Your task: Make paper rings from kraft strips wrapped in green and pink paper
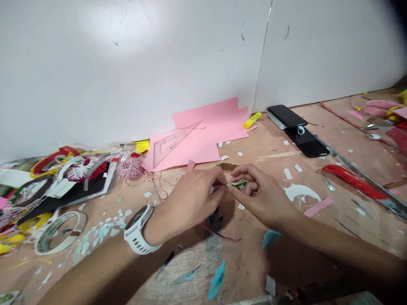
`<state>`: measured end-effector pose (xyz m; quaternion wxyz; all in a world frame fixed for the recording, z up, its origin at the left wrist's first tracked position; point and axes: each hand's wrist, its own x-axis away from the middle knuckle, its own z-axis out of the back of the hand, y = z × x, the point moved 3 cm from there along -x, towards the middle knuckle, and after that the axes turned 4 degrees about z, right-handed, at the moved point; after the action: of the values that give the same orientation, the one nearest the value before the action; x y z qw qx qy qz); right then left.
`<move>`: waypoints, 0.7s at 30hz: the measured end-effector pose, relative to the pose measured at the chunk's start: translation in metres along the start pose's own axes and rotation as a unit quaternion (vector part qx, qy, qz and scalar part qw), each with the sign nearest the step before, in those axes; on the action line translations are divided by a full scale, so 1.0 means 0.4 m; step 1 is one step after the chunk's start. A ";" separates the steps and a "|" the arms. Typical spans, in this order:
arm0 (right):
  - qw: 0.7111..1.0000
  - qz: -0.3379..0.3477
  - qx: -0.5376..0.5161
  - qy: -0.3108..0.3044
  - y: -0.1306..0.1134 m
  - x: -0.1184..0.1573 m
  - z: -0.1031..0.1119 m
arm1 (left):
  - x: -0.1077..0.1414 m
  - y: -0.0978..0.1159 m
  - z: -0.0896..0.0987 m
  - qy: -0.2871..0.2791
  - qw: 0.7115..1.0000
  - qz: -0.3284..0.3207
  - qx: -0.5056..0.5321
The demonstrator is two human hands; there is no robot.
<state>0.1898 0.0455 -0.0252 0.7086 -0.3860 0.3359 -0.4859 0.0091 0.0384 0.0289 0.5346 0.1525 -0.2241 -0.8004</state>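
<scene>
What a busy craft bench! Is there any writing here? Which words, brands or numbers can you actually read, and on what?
Nothing here can be read clearly:
Clear plastic set square: fine markings, too small to read.
White roll of tape: printing on its band, too blurred.
Yellow glue stick: any label too blurred.
White wristwatch: any markings too small.
Green-and-white paper strip: its marks are too small and partly hidden by the fingers.

A bright oval of glare lies on the white painted wall [119, 23] far ahead of the hands, with the light falling from above. Soft shadow pools on the pale plywood bench top [241, 271] just below the left hand [187, 199] and right hand [263, 197], while wide-angle distortion bends the bench's edges and the top right corner darkens
</scene>
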 end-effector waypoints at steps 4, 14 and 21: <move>1.000 0.008 0.009 0.000 -0.014 0.003 0.000 | 0.003 -0.004 0.003 0.017 1.000 -0.003 -0.004; 1.000 -0.002 -0.017 -0.012 -0.019 -0.013 0.036 | 0.024 0.010 -0.005 -0.022 0.998 -0.042 -0.051; 0.994 -0.013 -0.095 -0.057 -0.023 -0.024 0.073 | 0.047 0.039 -0.009 -0.057 0.990 -0.060 -0.112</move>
<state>0.2077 0.0589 -0.0024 0.6803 -0.4829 0.3345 -0.4383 0.0158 0.0151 0.0338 0.4857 0.0587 -0.1535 -0.8585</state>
